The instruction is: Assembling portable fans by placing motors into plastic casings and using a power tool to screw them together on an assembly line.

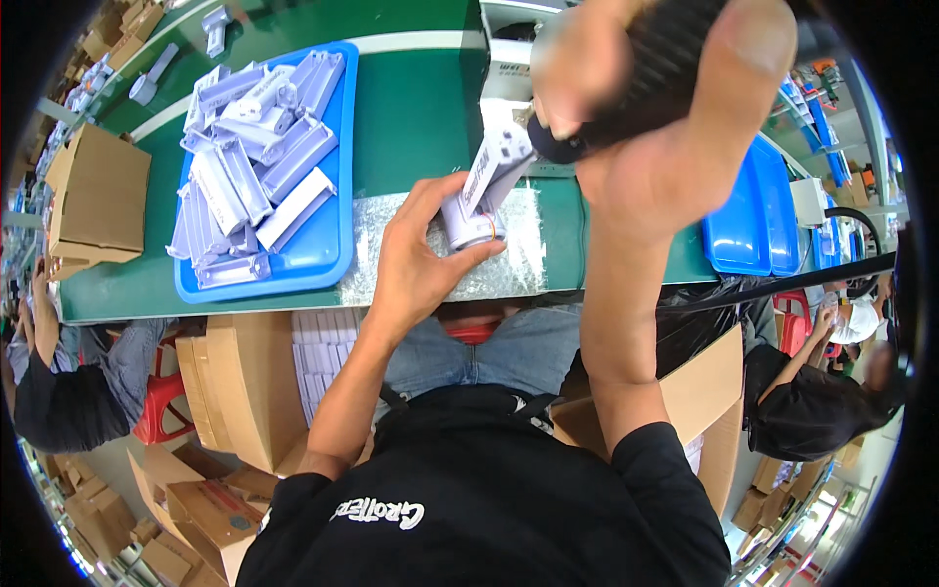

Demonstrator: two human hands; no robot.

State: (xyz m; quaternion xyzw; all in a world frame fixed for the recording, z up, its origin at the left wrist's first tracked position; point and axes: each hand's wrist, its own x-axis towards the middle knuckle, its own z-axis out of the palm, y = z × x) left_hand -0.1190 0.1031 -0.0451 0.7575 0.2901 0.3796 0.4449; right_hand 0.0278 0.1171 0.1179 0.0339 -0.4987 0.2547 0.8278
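My left hand is wrapped round the lower, cylindrical end of a pale fan housing, fingers behind and thumb in front. The housing stands tilted over a sheet of bubble wrap, its holed upper end facing up. Close to the camera, my right hand is closed round a thick black electric screwdriver with a ribbed grip. The screwdriver's narrow end points down at the housing's top; whether they touch is hidden. A blue tray to the left is heaped with similar pale housings.
A metal box-like device stands behind the housing on the green table. Blue trays sit at the right, a cardboard box at the left. Open cartons flank my legs. Other people sit on both sides.
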